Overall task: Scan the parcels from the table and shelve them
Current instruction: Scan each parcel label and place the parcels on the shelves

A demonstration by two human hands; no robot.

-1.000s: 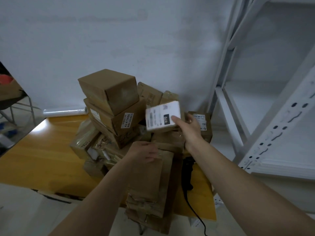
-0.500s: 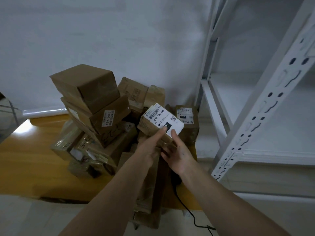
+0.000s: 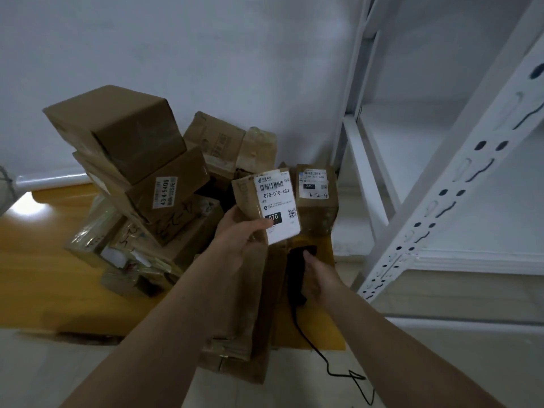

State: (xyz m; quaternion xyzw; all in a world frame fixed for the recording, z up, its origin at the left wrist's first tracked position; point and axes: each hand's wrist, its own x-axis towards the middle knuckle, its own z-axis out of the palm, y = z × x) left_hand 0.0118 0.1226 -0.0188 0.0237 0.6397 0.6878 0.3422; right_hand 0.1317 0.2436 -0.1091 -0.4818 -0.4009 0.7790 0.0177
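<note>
My left hand (image 3: 240, 234) holds a small brown parcel (image 3: 265, 206) above the table, its white label reading 070-070-A80 turned toward me, my thumb across the label's lower left. My right hand (image 3: 319, 275) is lower, gripping the black corded barcode scanner (image 3: 295, 275) that lies on the wooden table (image 3: 35, 260). A heap of brown cardboard parcels (image 3: 141, 172) covers the table behind and to the left. A white metal shelf rack (image 3: 441, 178) stands to the right.
Another labelled box marked 3-2-4 (image 3: 316, 195) stands right behind the held parcel. Flat cardboard packets (image 3: 238, 334) hang over the table's near edge. The scanner cable (image 3: 332, 366) trails to the floor. The white wall is close behind.
The parcel passed from my right hand to my left and now faces me upright. My right hand dropped down onto the scanner. The view swung right toward the rack.
</note>
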